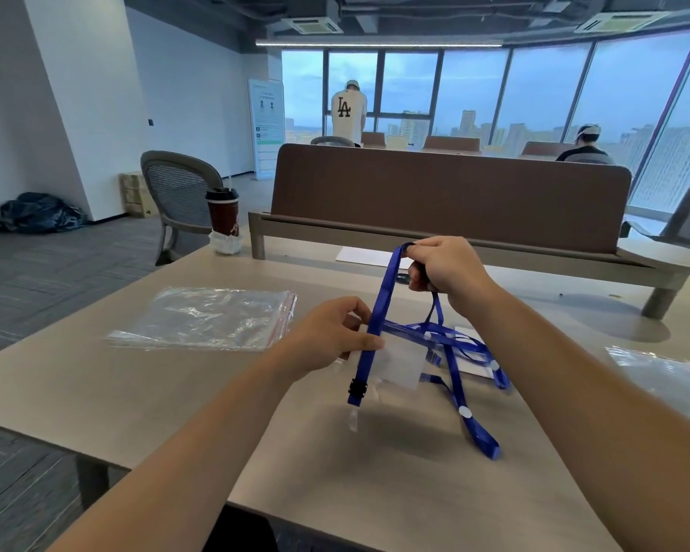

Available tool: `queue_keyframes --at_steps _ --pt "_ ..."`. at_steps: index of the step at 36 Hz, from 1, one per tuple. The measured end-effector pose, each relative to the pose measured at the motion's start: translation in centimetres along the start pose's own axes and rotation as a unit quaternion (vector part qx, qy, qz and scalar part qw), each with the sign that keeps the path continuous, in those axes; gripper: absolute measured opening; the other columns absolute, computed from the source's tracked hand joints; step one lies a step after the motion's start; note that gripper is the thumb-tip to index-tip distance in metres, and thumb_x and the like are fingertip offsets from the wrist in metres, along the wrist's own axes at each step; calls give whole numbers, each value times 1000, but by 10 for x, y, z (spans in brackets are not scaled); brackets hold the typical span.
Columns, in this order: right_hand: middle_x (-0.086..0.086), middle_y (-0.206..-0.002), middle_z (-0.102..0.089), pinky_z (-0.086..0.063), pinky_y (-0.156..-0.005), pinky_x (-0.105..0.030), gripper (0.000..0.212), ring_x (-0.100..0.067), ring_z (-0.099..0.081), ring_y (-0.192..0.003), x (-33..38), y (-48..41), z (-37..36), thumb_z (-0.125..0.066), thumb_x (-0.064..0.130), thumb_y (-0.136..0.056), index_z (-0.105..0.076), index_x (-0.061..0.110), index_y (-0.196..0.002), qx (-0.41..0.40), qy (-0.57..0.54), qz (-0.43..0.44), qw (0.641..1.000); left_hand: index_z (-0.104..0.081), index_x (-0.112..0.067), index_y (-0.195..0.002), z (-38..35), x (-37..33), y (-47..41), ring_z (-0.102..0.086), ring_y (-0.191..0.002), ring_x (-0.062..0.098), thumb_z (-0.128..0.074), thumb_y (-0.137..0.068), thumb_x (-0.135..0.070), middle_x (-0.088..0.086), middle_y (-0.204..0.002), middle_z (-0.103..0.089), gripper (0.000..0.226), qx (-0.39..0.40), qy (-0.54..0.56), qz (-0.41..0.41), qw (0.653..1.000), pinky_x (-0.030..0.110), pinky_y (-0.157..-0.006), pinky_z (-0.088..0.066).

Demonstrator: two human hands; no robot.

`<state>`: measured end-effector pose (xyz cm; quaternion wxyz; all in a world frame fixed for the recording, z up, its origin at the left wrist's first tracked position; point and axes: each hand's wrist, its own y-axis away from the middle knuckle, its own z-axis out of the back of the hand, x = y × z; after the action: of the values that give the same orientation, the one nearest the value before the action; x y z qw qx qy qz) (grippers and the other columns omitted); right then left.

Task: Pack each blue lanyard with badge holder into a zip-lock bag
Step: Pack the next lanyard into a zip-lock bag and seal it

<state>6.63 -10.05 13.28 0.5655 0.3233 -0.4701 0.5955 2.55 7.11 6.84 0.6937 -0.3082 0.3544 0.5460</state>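
My right hand point(443, 270) pinches the top loop of a blue lanyard point(384, 296) and holds it above the table. My left hand point(335, 336) grips the same strap lower down, together with the clear badge holder point(399, 362) lying against it. A black buckle point(357, 387) and a clear clip hang at the strap's lower end. More blue lanyards with badge holders point(469, 352) lie tangled on the table just right of my hands. A stack of clear zip-lock bags point(208, 318) with red seals lies flat to the left.
A dark drink cup point(223, 215) stands at the table's far left corner. A white sheet point(369, 256) lies by the brown divider point(451, 197). More clear plastic point(666, 376) sits at the right edge. Chairs stand on both sides; two people are at the far windows.
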Motion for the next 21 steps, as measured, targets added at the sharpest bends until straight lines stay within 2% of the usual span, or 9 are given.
queue_keyframes --at_steps 5,11,14,17,18,21 --pt "-8 -68 -62 -55 -62 -27 17 -17 -56 -58 -5 -3 6 -56 18 -99 -70 9 -99 -17 -17 1 1000 -55 -26 -102 6 4 4 -66 -101 24 -73 -88 -16 1 -113 -68 25 27 3 -2 1000 35 -84 -60" --pt "-9 -71 -61 -61 -76 -37 20 -18 -55 -60 -10 -8 11 -57 19 -99 -70 7 -107 -30 -45 -7 998 -54 -26 -99 10 5 6 -67 -93 22 -73 -88 -14 -1 -105 -68 25 42 -7 -8 999 28 -78 -59" --pt "-7 -69 -61 -59 -66 -29 18 -16 -55 -58 -14 -11 13 -58 19 -98 -71 8 -103 -34 -27 -9 999 -55 -24 -101 9 3 5 -67 -95 23 -72 -89 -15 -1 -106 -67 22 27 -17 -9 999 29 -80 -60" --pt "-8 -68 -61 -60 -73 -35 18 -17 -54 -60 -23 -13 14 -60 19 -97 -72 6 -100 -17 -5 -29 999 -56 -25 -99 11 3 2 -69 -90 20 -70 -90 -16 -3 -104 -70 19 -20 -4 -18 1000 27 -76 -60" --pt "-8 -67 -61 -59 -71 -34 17 -17 -54 -60 -27 -12 14 -60 18 -97 -72 5 -100 -9 -6 -41 999 -56 -24 -99 13 3 1 -69 -88 18 -70 -90 -17 -3 -101 -70 18 -41 8 -20 999 26 -74 -60" --pt "-9 -64 -57 -51 -50 -23 17 -16 -50 -55 -42 -5 13 -58 13 -98 -71 3 -101 24 -15 -67 997 -58 -20 -99 20 4 -2 -70 -90 21 -70 -90 -14 2 -95 -73 16 -99 90 -17 991 32 -77 -61"
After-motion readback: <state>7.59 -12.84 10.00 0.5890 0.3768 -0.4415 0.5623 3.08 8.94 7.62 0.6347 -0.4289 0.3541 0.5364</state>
